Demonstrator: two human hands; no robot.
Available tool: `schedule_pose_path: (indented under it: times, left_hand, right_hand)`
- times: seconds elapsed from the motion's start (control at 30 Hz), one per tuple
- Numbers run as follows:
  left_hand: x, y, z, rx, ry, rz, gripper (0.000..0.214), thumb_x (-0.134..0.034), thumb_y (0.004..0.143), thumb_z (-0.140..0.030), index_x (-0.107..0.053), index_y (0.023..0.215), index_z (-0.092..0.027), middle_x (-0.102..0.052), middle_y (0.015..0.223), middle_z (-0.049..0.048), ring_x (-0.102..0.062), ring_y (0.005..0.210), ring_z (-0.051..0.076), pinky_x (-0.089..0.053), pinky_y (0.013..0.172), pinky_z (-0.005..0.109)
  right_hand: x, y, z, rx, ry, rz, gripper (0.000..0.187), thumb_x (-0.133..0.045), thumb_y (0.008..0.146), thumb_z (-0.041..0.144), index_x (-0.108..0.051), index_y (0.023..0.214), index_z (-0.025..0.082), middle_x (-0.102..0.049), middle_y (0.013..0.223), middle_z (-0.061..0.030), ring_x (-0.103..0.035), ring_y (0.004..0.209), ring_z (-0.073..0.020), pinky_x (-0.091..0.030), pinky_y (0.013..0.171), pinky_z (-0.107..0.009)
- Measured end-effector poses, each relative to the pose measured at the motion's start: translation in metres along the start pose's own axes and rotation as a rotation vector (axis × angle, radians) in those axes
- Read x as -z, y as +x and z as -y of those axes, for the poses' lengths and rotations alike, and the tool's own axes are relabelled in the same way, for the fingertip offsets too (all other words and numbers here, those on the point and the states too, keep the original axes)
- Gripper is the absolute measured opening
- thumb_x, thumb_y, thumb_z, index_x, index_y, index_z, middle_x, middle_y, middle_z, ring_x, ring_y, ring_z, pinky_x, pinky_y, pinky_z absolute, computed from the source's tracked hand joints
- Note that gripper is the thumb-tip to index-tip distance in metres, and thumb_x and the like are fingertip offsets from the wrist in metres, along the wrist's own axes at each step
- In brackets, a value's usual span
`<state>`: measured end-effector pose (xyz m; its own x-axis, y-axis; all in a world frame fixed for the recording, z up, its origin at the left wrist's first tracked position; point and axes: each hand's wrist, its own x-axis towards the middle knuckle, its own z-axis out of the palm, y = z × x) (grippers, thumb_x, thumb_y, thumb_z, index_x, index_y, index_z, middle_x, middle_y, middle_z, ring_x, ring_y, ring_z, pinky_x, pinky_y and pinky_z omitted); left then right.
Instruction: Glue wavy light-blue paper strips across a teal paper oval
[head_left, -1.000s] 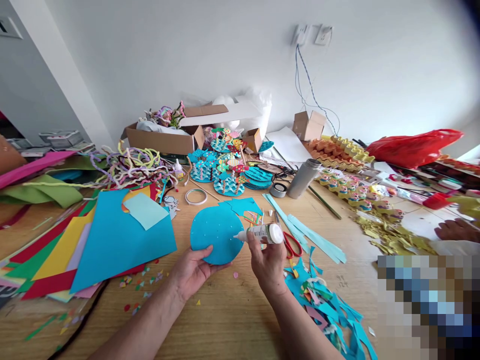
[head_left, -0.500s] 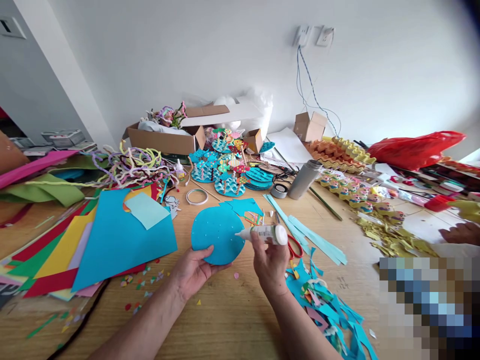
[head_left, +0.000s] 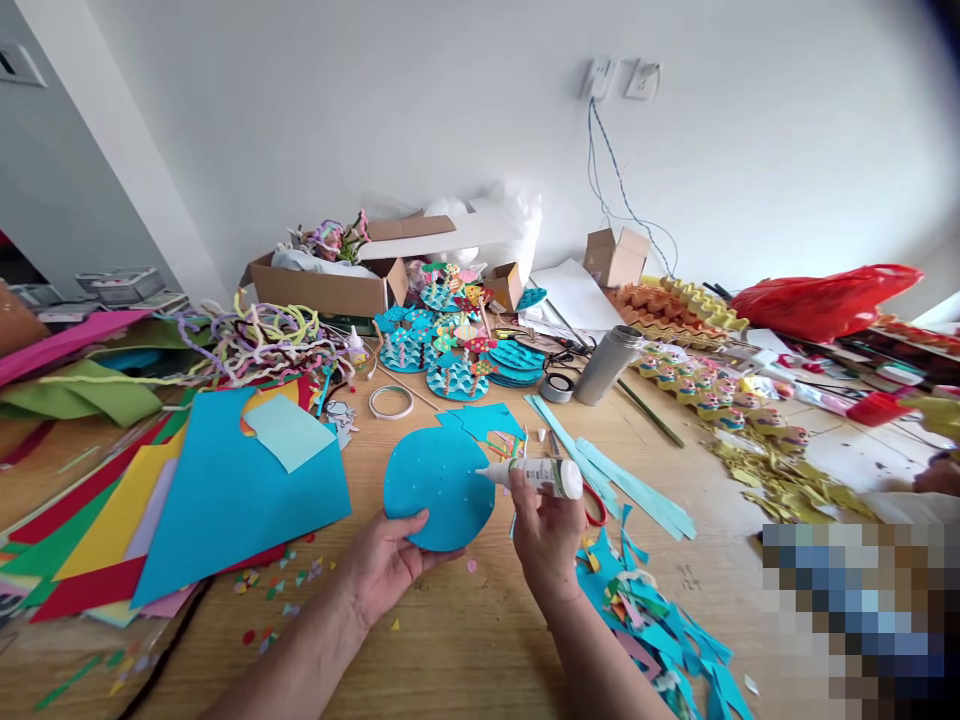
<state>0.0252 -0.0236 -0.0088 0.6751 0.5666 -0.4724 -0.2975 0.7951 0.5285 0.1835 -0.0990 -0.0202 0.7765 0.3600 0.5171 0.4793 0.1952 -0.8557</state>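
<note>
A round blue paper disc (head_left: 435, 485) is pinched at its lower left edge by my left hand (head_left: 394, 565), thumb on top and fingers beneath. Small pale dots are scattered over its face. My right hand (head_left: 547, 540) grips a white glue bottle (head_left: 536, 477) lying nearly level, its nozzle pointing left at the disc's upper right edge. Whether the tip touches the paper I cannot tell. Behind the disc lie blue paper offcuts (head_left: 487, 420). Red-handled scissors (head_left: 595, 505) are partly hidden by my right hand.
Coloured sheets (head_left: 247, 500) spread at the left. Finished blue paper models (head_left: 457, 375) stand behind, near a grey flask (head_left: 609, 365) and a tape ring (head_left: 391, 401). Blue scraps (head_left: 660, 620) pile at the lower right; pale strips (head_left: 630, 485) lie above them. Another person sits at far right.
The bottle's nozzle has shifted slightly up and right relative to the disc, toward its upper right edge. The view has tilted a little; both hands keep their holds.
</note>
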Motion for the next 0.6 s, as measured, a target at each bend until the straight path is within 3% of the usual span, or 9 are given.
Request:
schedule_pose_path:
  times: [0.37,0.6]
  left_hand:
    - [0.003,0.001,0.004,-0.014,0.046,0.085,0.056,-0.062,0.081,-0.008,-0.047,0.134,-0.013,-0.069,0.109,0.0164,-0.064,0.105,0.033,-0.05,0.091,0.054]
    - [0.001,0.0,0.002,-0.007,0.023,0.04,0.059,-0.061,0.081,-0.008,-0.042,0.137,-0.014,-0.067,0.115,0.0175,-0.063,0.107,0.034,-0.05,0.091,0.056]
  right_hand:
    - [-0.002,0.001,0.003,0.095,-0.205,0.04,0.021,-0.065,0.079,0.036,-0.055,0.079,0.018,-0.056,0.068,-0.0002,-0.054,0.061,-0.0145,-0.047,0.056,-0.028]
    - [-0.001,0.003,0.008,-0.032,0.024,-0.055,0.026,-0.066,0.078,0.04,-0.056,0.084,0.017,-0.064,0.074,-0.0038,-0.061,0.064,-0.0173,-0.05,0.06,-0.032]
